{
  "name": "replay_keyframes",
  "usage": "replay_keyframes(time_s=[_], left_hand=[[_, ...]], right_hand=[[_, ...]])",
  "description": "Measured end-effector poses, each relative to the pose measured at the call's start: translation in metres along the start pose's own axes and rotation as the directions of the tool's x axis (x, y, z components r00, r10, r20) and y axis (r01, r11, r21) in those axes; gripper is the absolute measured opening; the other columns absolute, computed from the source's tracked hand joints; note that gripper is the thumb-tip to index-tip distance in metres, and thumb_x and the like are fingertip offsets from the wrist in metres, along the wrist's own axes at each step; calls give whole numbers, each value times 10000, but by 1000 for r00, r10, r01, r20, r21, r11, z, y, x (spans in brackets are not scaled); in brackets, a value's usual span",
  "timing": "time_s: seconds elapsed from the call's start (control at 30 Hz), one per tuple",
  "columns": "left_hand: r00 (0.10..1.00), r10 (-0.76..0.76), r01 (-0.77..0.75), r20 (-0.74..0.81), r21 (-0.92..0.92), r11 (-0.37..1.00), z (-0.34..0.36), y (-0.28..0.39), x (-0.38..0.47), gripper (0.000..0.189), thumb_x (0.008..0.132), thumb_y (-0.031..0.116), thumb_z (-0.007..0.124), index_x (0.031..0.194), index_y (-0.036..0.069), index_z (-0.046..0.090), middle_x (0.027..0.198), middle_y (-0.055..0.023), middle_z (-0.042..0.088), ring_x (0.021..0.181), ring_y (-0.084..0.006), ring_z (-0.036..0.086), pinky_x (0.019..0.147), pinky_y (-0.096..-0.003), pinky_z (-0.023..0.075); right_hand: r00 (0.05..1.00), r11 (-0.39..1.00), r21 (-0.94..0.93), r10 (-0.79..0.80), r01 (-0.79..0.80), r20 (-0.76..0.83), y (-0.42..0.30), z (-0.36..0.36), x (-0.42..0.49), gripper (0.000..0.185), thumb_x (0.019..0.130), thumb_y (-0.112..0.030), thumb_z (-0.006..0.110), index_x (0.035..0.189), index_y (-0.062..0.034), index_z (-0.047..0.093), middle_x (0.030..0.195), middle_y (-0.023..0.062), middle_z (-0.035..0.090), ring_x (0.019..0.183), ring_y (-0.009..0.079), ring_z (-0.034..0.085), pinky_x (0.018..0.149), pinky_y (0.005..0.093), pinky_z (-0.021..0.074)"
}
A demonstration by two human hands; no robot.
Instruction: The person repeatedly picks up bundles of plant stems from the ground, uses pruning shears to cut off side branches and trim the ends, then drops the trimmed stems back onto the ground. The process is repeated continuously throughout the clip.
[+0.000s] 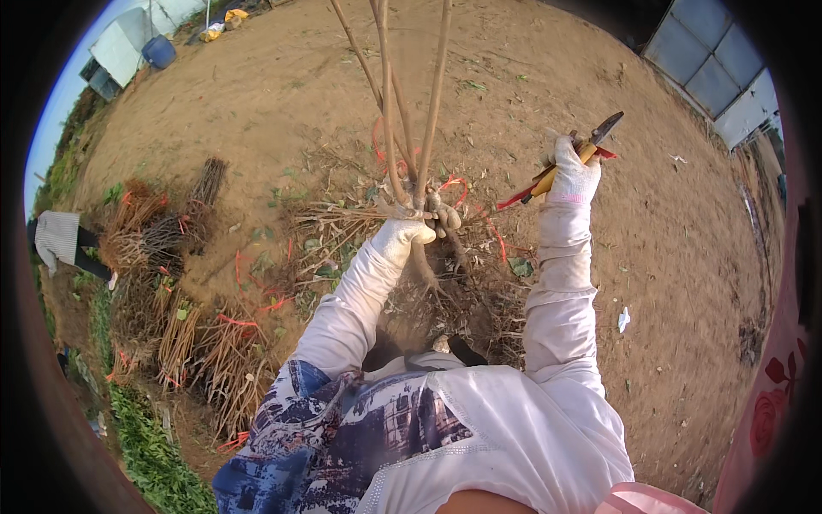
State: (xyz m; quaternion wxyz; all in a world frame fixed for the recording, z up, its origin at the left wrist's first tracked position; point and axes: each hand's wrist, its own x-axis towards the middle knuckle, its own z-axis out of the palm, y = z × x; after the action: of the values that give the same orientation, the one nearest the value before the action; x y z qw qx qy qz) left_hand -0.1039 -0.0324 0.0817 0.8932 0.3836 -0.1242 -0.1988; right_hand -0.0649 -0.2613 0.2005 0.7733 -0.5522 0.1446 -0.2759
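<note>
My left hand [406, 236], in a pale work glove, grips several bare-stemmed saplings [388, 109] just above their roots. The stems rise to the top of the view, and the forked roots [424, 270] hang below the glove. Out to the right, my right hand [575, 170] is raised off the ground, gloved too, and closed around pruning shears [602, 130] with red and yellow handles. The dark blade points up and to the right, away from the saplings. Beneath the left hand lie loose twigs, roots and strips of red tie [493, 234].
Tied bundles of bare saplings [225, 360] lie on the left, with more bundles [151, 225] beyond them. A person [59, 241] bends beside those. A blue barrel [158, 51] stands at the far left and a metal-panelled gate [706, 51] at the far right. Green plants [151, 443] border the lower left.
</note>
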Motion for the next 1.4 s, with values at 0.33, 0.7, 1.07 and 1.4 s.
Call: replay_keyframes(time_s=[0.33,0.7,1.07,1.4], left_hand=[[952,-131,202,-275,249,947,39,8,-3,353,700,15,613,1050,21,571,932,-60,604,897,-142,575,768,-270,473],[987,159,-128,11,649,750,55,-4,10,425,733,2,622,1145,28,520,962,-31,585,848,-106,545,736,-253,452],[881,460,104,-109,994,36,40,7,1,382,673,189,689,1051,183,637,914,-58,670,840,-262,642,736,-373,491],[847,519,383,-114,810,-445,93,1,4,413,592,316,779,929,142,616,892,-20,608,902,-231,577,799,-407,394]], right_hand=[[692,763,-447,0,467,722,39,-6,-82,391,709,-197,751,985,-36,525,807,151,593,764,313,605,678,349,489],[761,960,-255,83,112,644,31,-10,-80,171,764,-81,641,854,-61,498,719,23,556,643,141,541,603,284,454],[957,839,-514,-26,178,288,-14,-80,-31,128,828,-94,626,912,-19,565,743,17,569,618,89,508,595,223,450],[724,677,-331,-447,658,526,27,-43,-101,293,656,45,657,914,-31,540,1037,154,614,875,320,621,754,344,496]])
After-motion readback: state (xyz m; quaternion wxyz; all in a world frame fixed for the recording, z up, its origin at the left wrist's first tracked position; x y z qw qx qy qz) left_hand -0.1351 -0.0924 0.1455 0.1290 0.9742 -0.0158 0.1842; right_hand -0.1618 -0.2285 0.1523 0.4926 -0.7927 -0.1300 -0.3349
